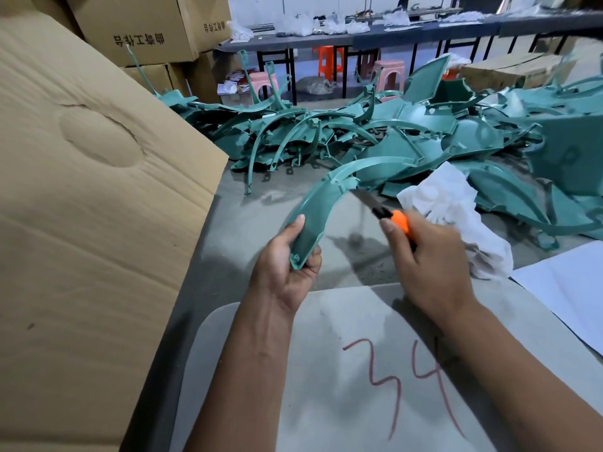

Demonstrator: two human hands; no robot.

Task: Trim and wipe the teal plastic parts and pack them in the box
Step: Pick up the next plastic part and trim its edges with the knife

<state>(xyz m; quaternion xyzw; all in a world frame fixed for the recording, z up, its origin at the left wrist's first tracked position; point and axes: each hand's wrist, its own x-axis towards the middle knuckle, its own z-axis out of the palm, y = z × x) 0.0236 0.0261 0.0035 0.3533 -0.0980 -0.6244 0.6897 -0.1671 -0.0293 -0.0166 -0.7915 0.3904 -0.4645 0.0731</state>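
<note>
1. The left hand [287,265] grips the near end of a curved teal part [321,203], thumb along its top face and fingers [311,261] curled under the edge, holding it raised above the grey surface [248,223].
2. The right hand [430,259] has its fingers wrapped round an orange knife [388,215] (the handle is mostly hidden in the fist), and the blade points up and left, its tip just beside the notched inner edge of the held part; whether it touches is blurred.
3. A crumpled white cloth [450,203] lies on the surface just behind the right hand.
4. A heap of teal parts [408,132] sprawls across the far side of the surface, from the middle to the right edge.
5. A large cardboard box flap [91,190] rises at the left, leaning over the surface's edge.
6. More cardboard boxes [146,27] are stacked behind it.
7. A grey board [326,370] with "34" written in red lies under both forearms.
8. White paper [567,288] sits at the right edge.
</note>
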